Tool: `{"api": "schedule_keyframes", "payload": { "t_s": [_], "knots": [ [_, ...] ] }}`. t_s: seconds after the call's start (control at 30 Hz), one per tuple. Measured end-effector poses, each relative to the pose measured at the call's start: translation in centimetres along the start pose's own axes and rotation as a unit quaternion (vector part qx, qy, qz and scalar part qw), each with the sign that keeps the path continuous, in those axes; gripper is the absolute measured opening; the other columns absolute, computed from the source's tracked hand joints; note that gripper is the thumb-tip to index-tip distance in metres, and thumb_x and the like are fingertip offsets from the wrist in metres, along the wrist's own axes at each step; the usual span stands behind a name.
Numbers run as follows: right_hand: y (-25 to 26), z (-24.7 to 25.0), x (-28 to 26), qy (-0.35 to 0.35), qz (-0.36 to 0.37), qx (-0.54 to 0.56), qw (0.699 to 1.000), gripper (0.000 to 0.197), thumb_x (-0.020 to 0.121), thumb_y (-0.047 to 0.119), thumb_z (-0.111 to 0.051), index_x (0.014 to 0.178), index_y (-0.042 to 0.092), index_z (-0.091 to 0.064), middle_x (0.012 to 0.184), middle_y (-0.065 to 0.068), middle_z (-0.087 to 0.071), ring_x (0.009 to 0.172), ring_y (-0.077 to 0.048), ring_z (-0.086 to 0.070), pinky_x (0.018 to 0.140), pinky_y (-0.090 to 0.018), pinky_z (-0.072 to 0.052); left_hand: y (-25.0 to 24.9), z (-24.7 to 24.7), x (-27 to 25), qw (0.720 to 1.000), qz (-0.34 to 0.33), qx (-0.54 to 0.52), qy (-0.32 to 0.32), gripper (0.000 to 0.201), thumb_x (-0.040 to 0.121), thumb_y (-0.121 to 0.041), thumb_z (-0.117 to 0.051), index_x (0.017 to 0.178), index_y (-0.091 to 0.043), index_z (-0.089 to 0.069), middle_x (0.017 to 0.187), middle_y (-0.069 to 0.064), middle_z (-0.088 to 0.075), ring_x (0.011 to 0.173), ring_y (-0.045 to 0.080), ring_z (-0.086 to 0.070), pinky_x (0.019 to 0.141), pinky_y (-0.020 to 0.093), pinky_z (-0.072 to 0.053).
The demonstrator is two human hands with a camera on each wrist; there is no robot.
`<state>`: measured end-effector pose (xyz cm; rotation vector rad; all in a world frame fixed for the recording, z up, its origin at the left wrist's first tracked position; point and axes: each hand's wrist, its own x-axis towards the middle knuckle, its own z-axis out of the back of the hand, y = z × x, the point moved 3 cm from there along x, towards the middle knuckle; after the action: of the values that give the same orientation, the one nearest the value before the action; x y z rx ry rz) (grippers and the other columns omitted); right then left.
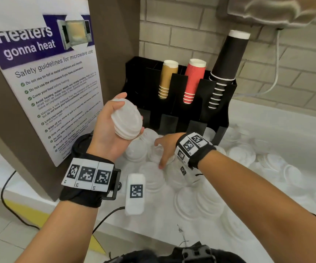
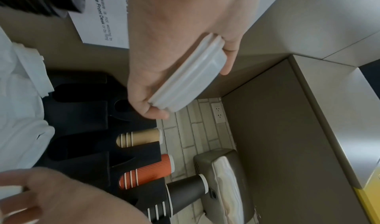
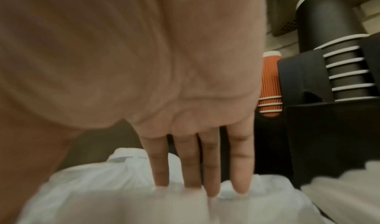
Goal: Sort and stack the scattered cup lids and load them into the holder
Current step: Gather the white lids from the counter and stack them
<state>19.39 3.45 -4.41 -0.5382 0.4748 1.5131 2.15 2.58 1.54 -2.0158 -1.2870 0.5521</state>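
My left hand is raised palm up and grips a small stack of white lids between thumb and fingers, in front of the black holder. White lids lie scattered over the counter. My right hand reaches down into the pile near the holder's base, its straight fingers touching the white lids there. Whether it holds a lid is hidden. The holder's front slots look dark, and their contents are hard to tell.
Tan cups, red cups and black cups stand upside down in the holder's back row. A microwave safety poster hangs on a brown panel at left. A napkin dispenser hangs on the brick wall. A tagged white block dangles below my left wrist.
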Motion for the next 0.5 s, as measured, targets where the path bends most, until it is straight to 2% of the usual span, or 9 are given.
{"api": "schedule_keyframes", "payload": {
  "t_s": [0.1,0.2,0.3,0.4,0.5],
  "knots": [
    [-0.3,0.7,0.4,-0.021,0.02,0.018,0.999,0.094,0.067,0.044,-0.083,0.144,0.024,-0.034,0.141,0.0,-0.045,0.123,-0.021,-0.047,0.088,-0.03,-0.044,-0.3,0.4,-0.2,1.0,-0.007,-0.001,-0.003,0.028,0.089,-0.024,-0.046,0.115,-0.027,-0.055,0.095,0.007,-0.056,0.085,0.026,-0.055,0.072,0.036,-0.046],
    [-1.1,2.0,-0.5,-0.04,0.058,0.059,0.996,0.088,0.066,0.039,-0.085,0.141,0.026,-0.039,0.135,0.002,-0.048,0.122,-0.019,-0.048,0.092,-0.028,-0.043,-0.5,0.7,-0.3,1.0,-0.015,-0.001,-0.004,0.028,0.09,-0.023,-0.045,0.117,-0.026,-0.054,0.094,0.008,-0.056,0.083,0.025,-0.056,0.073,0.037,-0.045],
    [-2.0,2.9,-1.6,-0.061,0.094,0.093,0.989,0.084,0.066,0.034,-0.086,0.138,0.03,-0.042,0.125,0.003,-0.047,0.112,-0.015,-0.048,0.09,-0.025,-0.044,-0.5,0.8,-0.3,1.0,-0.016,0.0,0.0,0.029,0.09,-0.023,-0.045,0.117,-0.026,-0.054,0.095,0.008,-0.055,0.083,0.025,-0.056,0.073,0.038,-0.045],
    [-2.2,2.6,-1.9,-0.059,0.106,0.088,0.989,0.075,0.068,0.03,-0.086,0.132,0.029,-0.048,0.117,0.005,-0.045,0.106,-0.013,-0.047,0.089,-0.026,-0.045,-0.3,0.8,-0.1,1.0,-0.011,0.003,0.005,0.028,0.089,-0.024,-0.046,0.116,-0.027,-0.054,0.096,0.007,-0.056,0.085,0.025,-0.057,0.075,0.038,-0.047],
    [-2.4,2.0,-1.5,-0.057,0.092,0.095,0.99,0.066,0.07,0.028,-0.083,0.127,0.027,-0.051,0.117,0.005,-0.045,0.108,-0.016,-0.048,0.091,-0.03,-0.049,-0.1,0.7,0.1,1.0,-0.007,0.005,0.004,0.029,0.088,-0.025,-0.048,0.116,-0.028,-0.056,0.096,0.007,-0.058,0.086,0.026,-0.058,0.073,0.038,-0.049]
  ]
}}
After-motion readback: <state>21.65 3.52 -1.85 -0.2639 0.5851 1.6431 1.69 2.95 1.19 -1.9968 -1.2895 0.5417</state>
